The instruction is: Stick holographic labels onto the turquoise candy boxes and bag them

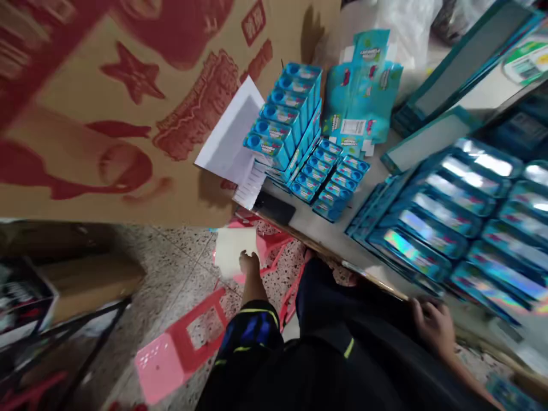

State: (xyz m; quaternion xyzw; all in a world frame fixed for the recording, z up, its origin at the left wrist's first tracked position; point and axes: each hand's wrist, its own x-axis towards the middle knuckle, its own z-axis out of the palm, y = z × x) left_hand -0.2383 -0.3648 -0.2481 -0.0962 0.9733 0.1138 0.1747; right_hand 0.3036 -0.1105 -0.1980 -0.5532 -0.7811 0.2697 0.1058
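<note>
the left hand (249,262) pinches a flat cream rectangular sheet (231,249) just ahead; the right hand (434,326), its grip unclear, lies by the grey tabletop (304,215); a loose one-edge pinch could drop the sheet onto the pink plastic stool (268,244) beneath.

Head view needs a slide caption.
Left hand at a cream sheet, right hand at the table's edge, near shiny blue packs.

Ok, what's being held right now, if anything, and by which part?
The left hand appears to hold a pale sheet by its near right corner; nothing shows held in the right hand.
</note>
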